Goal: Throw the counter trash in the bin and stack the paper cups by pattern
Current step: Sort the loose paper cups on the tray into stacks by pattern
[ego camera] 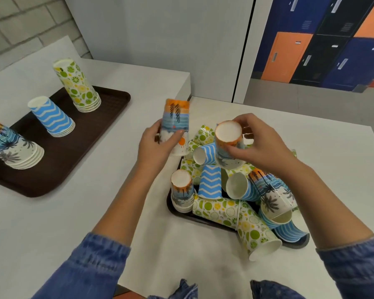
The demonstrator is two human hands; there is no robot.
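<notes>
Head view: left hand (158, 145) has its grip tight on a small palm cup stack (175, 126), standing tall, bottoms up. Right hand (259, 143), just beside it, pinches one palm cup (228, 143) over the mixed pile on the near tray (298, 244). Sorted stacks wait far left on the desk (52, 223)

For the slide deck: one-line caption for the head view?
Left hand and right hand each hold a palm-pattern cup above the unsorted pile; three sorted stacks on the brown tray.

Three cup stacks (52, 117) on left tray (91, 134); jumbled cups (231, 190) on right tray (298, 244).
</notes>
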